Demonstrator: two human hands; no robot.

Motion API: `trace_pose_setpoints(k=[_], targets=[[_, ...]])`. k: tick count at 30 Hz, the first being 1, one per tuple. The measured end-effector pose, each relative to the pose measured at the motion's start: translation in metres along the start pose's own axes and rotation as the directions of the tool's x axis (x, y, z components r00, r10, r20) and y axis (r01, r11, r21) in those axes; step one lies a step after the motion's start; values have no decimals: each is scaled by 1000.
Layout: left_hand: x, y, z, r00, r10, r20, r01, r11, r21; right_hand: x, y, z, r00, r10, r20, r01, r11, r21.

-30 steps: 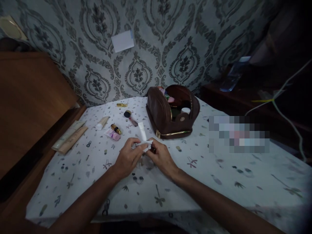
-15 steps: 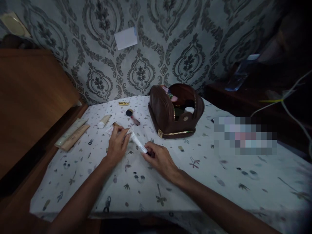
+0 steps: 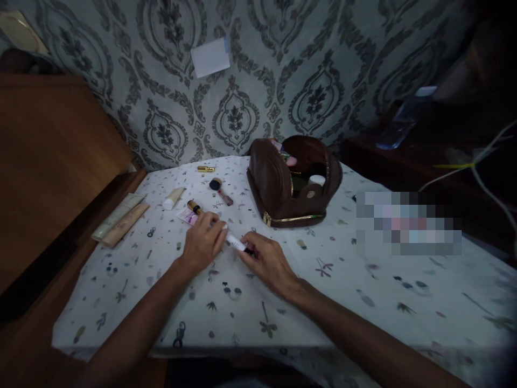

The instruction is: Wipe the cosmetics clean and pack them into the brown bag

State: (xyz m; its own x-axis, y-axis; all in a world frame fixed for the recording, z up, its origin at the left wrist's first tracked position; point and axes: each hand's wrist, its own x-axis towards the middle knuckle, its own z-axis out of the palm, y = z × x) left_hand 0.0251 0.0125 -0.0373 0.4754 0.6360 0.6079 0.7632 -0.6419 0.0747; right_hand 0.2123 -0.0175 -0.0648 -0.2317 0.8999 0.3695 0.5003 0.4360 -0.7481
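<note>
A slim white squeeze tube (image 3: 235,242) with a dark cap slants between my hands, just above the patterned cloth. My right hand (image 3: 266,261) pinches its capped end. Fingers of my left hand (image 3: 204,242) are closed over the other end, hiding it. Just beyond my left hand lie a gold-and-black cosmetic tube (image 3: 194,207) and a white-and-pink tube (image 3: 186,216), partly covered by the fingers. Farther back are a round black-rimmed compact (image 3: 215,184), a small reddish tube (image 3: 226,199) and a beige tube with a white cap (image 3: 173,199).
A brown cosmetic bag (image 3: 270,178) stands unzipped at the back, a white-lidded jar (image 3: 317,180) inside. Two large tubes (image 3: 123,221) lie at the left edge; a gold lipstick-like tube (image 3: 205,169) lies near the wall. A clear bottle (image 3: 406,118) is at right, beside a blurred-out patch.
My left hand has moved right and slightly down along the white tube, covering more of its end. The gold-and-black tube and the pink one show more. The view has shifted slightly.
</note>
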Motion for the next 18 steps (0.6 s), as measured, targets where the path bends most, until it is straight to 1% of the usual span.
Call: trace_pose_setpoints(k=[2, 4, 5, 6, 7, 8, 9, 10, 11, 12, 13, 14, 15, 16, 17, 18], targets=[[3, -13, -2, 988, -148, -41, 146, 988, -54, 0, -3, -1, 999, 5, 37, -6, 1000, 29], [6, -22, -3, 954, -293, -54, 278, 940, -199, 0, -5, -3, 997, 38, 69, -43, 996, 79], [7, -24, -2, 931, -363, -42, 335, 893, -301, 0, -6, -3, 995, 56, 81, -64, 992, 108], [8, -25, 0, 899, -437, -18, 390, 820, -419, 0, -7, -4, 993, 69, 95, -82, 987, 137], [8, -23, 3, 854, -520, 19, 444, 709, -547, 0, -8, -4, 991, 77, 109, -94, 982, 164], [9, -21, 6, 793, -605, 74, 490, 560, -668, 1, -8, -5, 990, 80, 120, -101, 978, 185], [9, -17, 9, 719, -680, 146, 518, 384, -764, 1, -8, -5, 988, 79, 130, -105, 974, 202], [9, -12, 13, 639, -735, 228, 527, 202, -826, 1, -7, -4, 987, 77, 141, -107, 971, 216], [10, -7, 15, 561, -769, 306, 519, 39, -854, 1, -7, -4, 985, 75, 152, -109, 968, 227], [10, -2, 17, 497, -783, 374, 505, -89, -858, 1, -7, -4, 985, 73, 159, -110, 965, 237], [10, 2, 18, 452, -784, 425, 490, -181, -853, 1, -6, -3, 984, 72, 166, -112, 962, 247], [10, 6, 18, 418, -785, 458, 474, -241, -847, 1, -6, -2, 982, 73, 174, -117, 958, 260], [9, 9, 18, 393, -787, 475, 459, -279, -843, 1, -5, -1, 980, 75, 185, -125, 952, 278], [9, 12, 18, 381, -790, 480, 447, -297, -844, 1, -4, -1, 977, 80, 198, -138, 943, 302], [8, 14, 17, 385, -789, 480, 438, -302, -847, 2, -4, 0, 973, 84, 214, -153, 932, 329], [8, 16, 17, 401, -781, 478, 432, -300, -851, 2, -3, 1, 968, 87, 233, -169, 918, 359]])
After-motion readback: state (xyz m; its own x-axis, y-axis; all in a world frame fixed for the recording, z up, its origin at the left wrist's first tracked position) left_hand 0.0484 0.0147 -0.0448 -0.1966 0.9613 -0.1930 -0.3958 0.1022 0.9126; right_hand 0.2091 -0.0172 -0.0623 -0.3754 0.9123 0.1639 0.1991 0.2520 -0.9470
